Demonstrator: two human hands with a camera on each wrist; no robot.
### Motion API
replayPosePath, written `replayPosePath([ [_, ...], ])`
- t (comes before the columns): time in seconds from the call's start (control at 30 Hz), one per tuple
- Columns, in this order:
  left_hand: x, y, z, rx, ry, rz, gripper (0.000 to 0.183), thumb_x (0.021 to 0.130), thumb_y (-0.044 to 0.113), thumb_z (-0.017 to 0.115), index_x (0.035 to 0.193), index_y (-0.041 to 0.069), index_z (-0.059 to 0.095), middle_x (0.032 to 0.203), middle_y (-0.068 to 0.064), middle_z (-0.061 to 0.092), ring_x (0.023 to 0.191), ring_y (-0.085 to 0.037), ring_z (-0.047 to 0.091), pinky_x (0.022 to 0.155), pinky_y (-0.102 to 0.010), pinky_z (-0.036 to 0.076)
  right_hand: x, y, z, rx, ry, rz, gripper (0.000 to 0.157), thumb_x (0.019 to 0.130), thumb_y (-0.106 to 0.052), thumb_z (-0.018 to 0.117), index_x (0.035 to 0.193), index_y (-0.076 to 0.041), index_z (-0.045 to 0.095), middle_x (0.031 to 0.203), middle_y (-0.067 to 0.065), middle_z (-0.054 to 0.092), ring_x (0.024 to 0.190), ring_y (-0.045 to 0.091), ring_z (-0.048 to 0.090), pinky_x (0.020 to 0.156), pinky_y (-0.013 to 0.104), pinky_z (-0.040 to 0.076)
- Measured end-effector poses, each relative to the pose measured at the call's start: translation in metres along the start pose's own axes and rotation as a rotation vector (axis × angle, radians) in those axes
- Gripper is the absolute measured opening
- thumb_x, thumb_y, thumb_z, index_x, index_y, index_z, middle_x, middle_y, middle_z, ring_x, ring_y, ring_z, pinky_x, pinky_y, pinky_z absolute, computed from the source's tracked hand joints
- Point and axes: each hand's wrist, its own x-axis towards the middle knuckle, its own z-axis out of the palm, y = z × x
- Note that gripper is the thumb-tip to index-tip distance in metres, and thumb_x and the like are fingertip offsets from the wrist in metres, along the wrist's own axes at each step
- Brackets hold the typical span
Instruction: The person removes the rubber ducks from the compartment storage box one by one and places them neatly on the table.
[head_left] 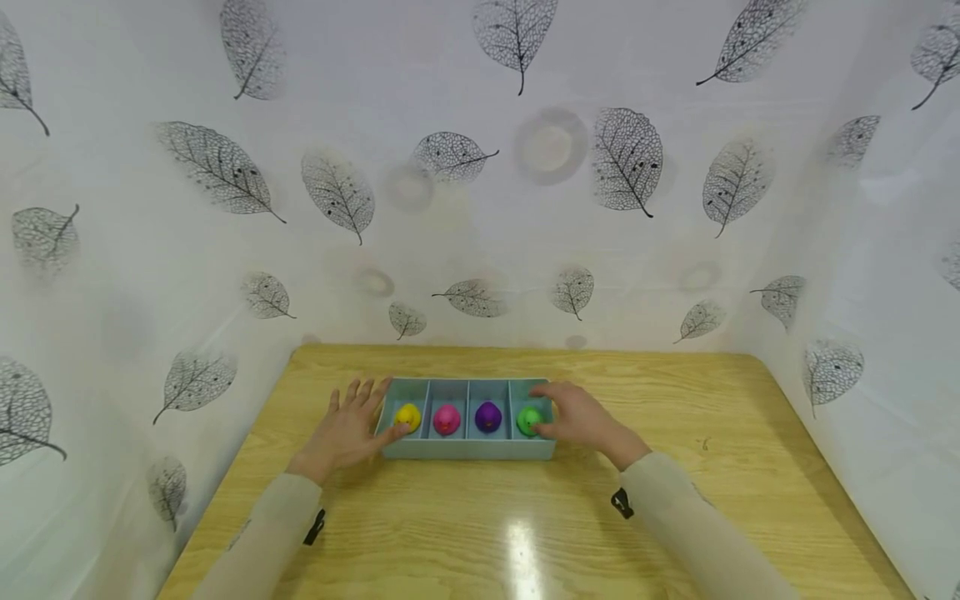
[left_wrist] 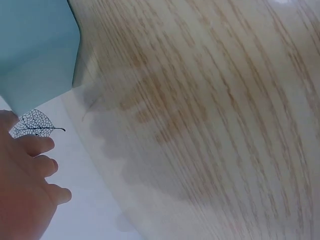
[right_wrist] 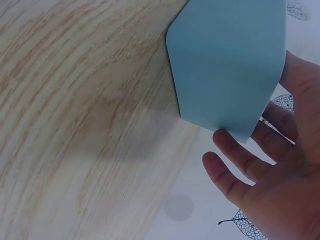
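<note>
A light blue tray (head_left: 468,450) with dividers lies on the table, one small rubber duck in each compartment. From left to right they are a yellow duck (head_left: 406,415), a pink duck (head_left: 447,419), a purple duck (head_left: 488,417) and a green duck (head_left: 528,419). My left hand (head_left: 348,432) is spread at the tray's left end, its thumb overlapping the yellow duck. At the other end, my right hand (head_left: 581,419) reaches over the rim, thumb by the green duck and forefinger toward the back. The right wrist view shows its other fingers (right_wrist: 232,155) loosely extended beside the tray's end wall (right_wrist: 227,65).
The wood-grain table (head_left: 465,525) extends around the tray on all sides. White sheeting with a leaf print (head_left: 465,225) hangs behind the table and along both sides. Both sleeves carry a small black strap end (head_left: 622,503) near the wrist.
</note>
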Motion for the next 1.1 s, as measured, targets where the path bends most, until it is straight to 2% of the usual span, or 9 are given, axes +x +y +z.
replayPosePath([
  [0.27, -0.001, -0.003, 0.003, -0.045, -0.026, -0.022, 0.095, 0.101, 0.068, 0.051, 0.170, 0.011, 0.020, 0.165, -0.034, 0.035, 0.156, -0.059, 0.021, 0.121, -0.081, 0.011, 0.006, 0.001, 0.003, -0.061, -0.037, -0.021, 0.056, 0.086, -0.023, 0.086, 0.136, -0.002, 0.068, 0.135, 0.017, 0.071, 0.125, 0.041, 0.066, 0.110, 0.057, 0.052],
  [0.6, -0.002, -0.005, 0.012, -0.051, -0.034, -0.022, 0.094, 0.103, 0.068, 0.048, 0.170, 0.011, 0.016, 0.165, -0.034, 0.035, 0.156, -0.060, 0.021, 0.121, -0.081, 0.011, 0.010, -0.005, 0.001, -0.054, -0.118, 0.002, 0.054, 0.085, -0.016, 0.085, 0.134, -0.002, 0.069, 0.137, 0.017, 0.070, 0.128, 0.042, 0.065, 0.111, 0.058, 0.051],
  [0.93, -0.002, -0.004, 0.013, -0.061, -0.009, -0.016, 0.092, 0.103, 0.065, 0.050, 0.170, 0.013, 0.017, 0.163, -0.033, 0.038, 0.155, -0.059, 0.023, 0.121, -0.082, 0.011, 0.013, -0.008, 0.002, -0.117, -0.111, 0.014, 0.054, 0.083, -0.018, 0.087, 0.131, -0.001, 0.070, 0.133, 0.018, 0.072, 0.122, 0.043, 0.067, 0.105, 0.059, 0.054],
  [1.1, -0.002, -0.004, 0.012, -0.045, 0.005, -0.006, 0.092, 0.102, 0.065, 0.052, 0.170, 0.011, 0.020, 0.162, -0.033, 0.041, 0.154, -0.059, 0.026, 0.121, -0.082, 0.013, 0.015, -0.011, 0.002, -0.125, -0.102, 0.021, 0.054, 0.082, -0.017, 0.088, 0.130, 0.000, 0.070, 0.131, 0.018, 0.073, 0.121, 0.044, 0.067, 0.116, 0.061, 0.046],
])
